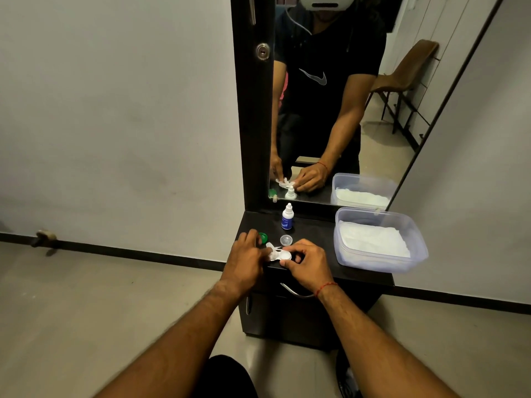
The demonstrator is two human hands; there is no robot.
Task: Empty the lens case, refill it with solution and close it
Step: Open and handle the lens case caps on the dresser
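Note:
A white lens case (pixel 280 254) lies on the dark cabinet top (pixel 316 234), with both wells uncovered. My left hand (pixel 245 259) grips its left end, my right hand (pixel 309 261) pinches its right end. A green cap (pixel 263 237) sits just behind my left fingers. A clear cap (pixel 286 240) lies behind the case. The small white solution bottle (pixel 287 216) with a blue label stands upright further back, its cap on. Whether the wells hold liquid is too small to tell.
A clear plastic tub (pixel 379 239) lined with white tissue stands at the right of the cabinet top. A tall mirror (pixel 330 110) rises behind, reflecting the hands and a chair. A drawer handle (pixel 293 291) curves out below the front edge.

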